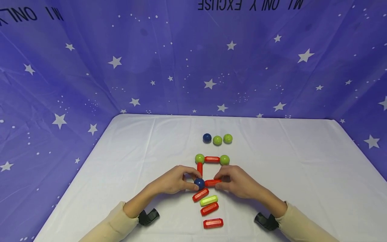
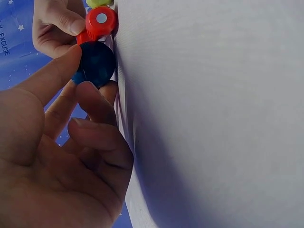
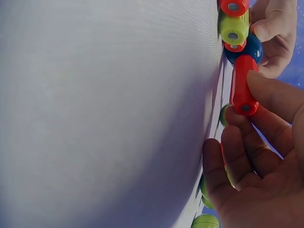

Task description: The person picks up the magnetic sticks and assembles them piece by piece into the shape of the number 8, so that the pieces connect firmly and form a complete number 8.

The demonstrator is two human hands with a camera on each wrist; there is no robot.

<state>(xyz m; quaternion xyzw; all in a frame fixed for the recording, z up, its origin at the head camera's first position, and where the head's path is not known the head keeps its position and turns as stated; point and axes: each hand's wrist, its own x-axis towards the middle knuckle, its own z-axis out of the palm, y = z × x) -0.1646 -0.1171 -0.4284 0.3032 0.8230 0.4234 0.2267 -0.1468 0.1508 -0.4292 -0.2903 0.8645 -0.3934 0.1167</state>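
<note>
In the head view my left hand [image 1: 176,179] pinches a dark blue ball [image 1: 199,183] between thumb and fingers. My right hand [image 1: 237,182] holds a red rod [image 1: 212,183], whose left end meets that ball. From the blue ball another red rod [image 1: 200,169] runs up to a green ball [image 1: 200,158]. A further red rod [image 1: 212,159] joins this one to a second green ball [image 1: 224,160] on the right. The left wrist view shows the blue ball [image 2: 97,64] between my fingertips; in the right wrist view my thumb lies along the red rod [image 3: 244,85].
Below the hands lie loose rods: a red one [image 1: 201,195], a yellow-green one [image 1: 209,200], and two more red ones [image 1: 209,209]. Behind the joined pieces sit a blue ball [image 1: 207,137] and two green balls [image 1: 217,140]. White cloth [image 1: 145,141] covers the table.
</note>
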